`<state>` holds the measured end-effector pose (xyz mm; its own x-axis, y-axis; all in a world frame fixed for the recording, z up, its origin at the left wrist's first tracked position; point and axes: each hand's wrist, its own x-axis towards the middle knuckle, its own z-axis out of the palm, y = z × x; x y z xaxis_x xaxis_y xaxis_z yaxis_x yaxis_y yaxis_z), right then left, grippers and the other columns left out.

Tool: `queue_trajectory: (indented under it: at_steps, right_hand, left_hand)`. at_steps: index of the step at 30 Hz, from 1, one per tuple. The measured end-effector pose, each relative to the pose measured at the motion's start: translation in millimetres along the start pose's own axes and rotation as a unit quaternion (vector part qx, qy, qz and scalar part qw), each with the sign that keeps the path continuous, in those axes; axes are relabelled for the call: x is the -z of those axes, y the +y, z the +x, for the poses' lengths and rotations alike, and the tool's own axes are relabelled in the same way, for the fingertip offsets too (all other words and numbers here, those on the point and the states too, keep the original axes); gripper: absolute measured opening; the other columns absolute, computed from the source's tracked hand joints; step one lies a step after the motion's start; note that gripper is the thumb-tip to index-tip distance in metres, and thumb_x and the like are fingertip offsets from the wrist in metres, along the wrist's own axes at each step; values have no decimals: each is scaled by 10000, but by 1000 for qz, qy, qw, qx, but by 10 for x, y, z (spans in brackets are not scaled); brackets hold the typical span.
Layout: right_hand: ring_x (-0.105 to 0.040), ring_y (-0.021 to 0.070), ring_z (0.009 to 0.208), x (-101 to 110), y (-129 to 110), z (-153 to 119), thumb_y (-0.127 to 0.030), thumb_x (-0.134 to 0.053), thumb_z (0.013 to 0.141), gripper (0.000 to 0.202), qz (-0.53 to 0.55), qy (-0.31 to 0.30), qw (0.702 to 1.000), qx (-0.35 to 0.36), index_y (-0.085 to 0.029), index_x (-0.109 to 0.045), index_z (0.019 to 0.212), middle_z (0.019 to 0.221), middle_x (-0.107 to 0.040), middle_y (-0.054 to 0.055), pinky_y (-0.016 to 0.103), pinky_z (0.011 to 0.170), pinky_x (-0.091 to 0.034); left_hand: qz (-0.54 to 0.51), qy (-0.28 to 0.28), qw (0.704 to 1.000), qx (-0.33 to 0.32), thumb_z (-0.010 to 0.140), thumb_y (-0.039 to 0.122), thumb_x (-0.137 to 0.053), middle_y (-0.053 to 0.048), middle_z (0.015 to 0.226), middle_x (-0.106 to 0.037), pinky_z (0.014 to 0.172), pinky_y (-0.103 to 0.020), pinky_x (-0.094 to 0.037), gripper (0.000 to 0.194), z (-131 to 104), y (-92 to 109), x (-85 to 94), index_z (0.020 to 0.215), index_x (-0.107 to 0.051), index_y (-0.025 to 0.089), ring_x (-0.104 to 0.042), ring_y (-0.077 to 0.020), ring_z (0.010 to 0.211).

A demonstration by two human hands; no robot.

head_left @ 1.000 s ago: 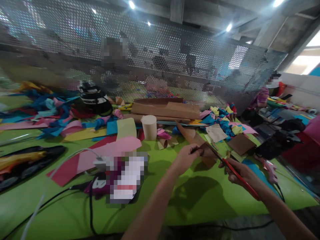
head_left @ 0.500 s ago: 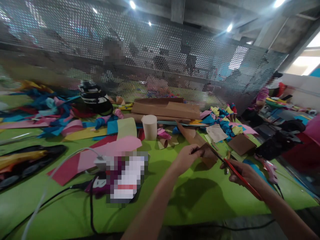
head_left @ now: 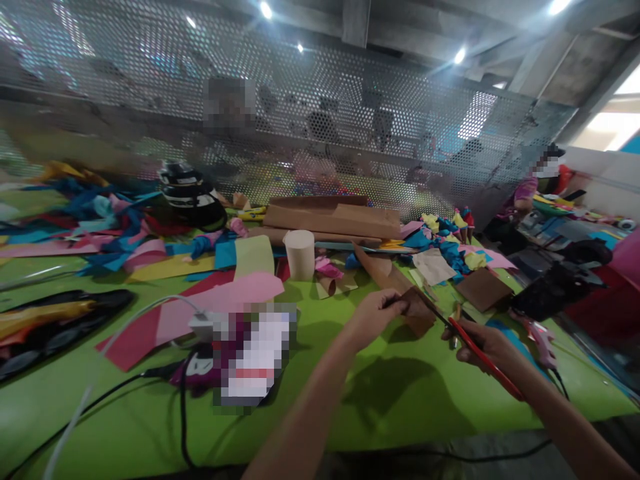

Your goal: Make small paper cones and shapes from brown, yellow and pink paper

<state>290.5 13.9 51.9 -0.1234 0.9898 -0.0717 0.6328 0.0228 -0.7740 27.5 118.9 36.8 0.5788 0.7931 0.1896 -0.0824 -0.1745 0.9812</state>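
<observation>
Between finger and thumb, my left hand (head_left: pixel 377 317) pinches a piece of brown paper (head_left: pixel 414 303) above the green table (head_left: pixel 400 427). My right hand (head_left: pixel 487 350) grips the red handles of a pair of scissors (head_left: pixel 467 339), whose dark blades point up and left at the paper's right edge. Whether the blades are apart is too small to tell. Behind the paper lies a longer brown strip (head_left: pixel 375 263). A brown square (head_left: pixel 484 289) and a beige paper piece (head_left: pixel 434 267) rest beyond my right hand.
A cream paper roll (head_left: pixel 300 255) stands mid-table before folded brown paper (head_left: pixel 330 219). Left are a phone (head_left: pixel 260 357), a purple power strip (head_left: pixel 200 370), cords and coloured scraps (head_left: pixel 105 220). A pink glue gun (head_left: pixel 543 343) lies right. Another person (head_left: pixel 523 193) is at far right.
Almost nothing differs. Both hands, the brown paper and the scissors hold nearly the same place.
</observation>
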Motion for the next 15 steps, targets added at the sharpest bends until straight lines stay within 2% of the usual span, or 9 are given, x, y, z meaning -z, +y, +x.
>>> queue_trajectory:
  at_steps: [6,11,13,15]
  right_hand:
    - [-599,187,623,39,-42,20,-466,-761,754,326,-43,32,998,19,-203,-747,945,738,-688,26,265,557,-458]
    - [-604,185,590,83,-91,66,-502,-705,821,353,-57,69,995,43,-201,-740,1001,741,-700,27,268,539,-467]
    - [-643,207,630,97,-57,117,-489,-692,842,338,-103,102,988,47,-211,-743,1026,781,-728,34,281,575,-489]
    - [-698,250,735,114,12,201,-442,-681,857,334,-172,137,974,52,-216,-740,1096,904,-771,62,307,651,-516]
  left_hand:
    - [20,-7,1000,-4,887,372,-590,-10,787,-626,748,-270,-406,230,-18,19,4,800,-635,163,-549,-166,773]
    - [1,9,1000,9,886,425,-609,7,735,-572,655,-248,-384,275,-5,18,-12,825,-639,159,-486,-127,665]
    - [-19,18,1000,10,879,435,-618,11,728,-563,633,-242,-384,281,1,10,-23,855,-649,156,-473,-115,635]
    - [-31,28,999,7,870,422,-630,2,750,-586,647,-243,-402,271,4,-2,-34,891,-666,154,-494,-117,648]
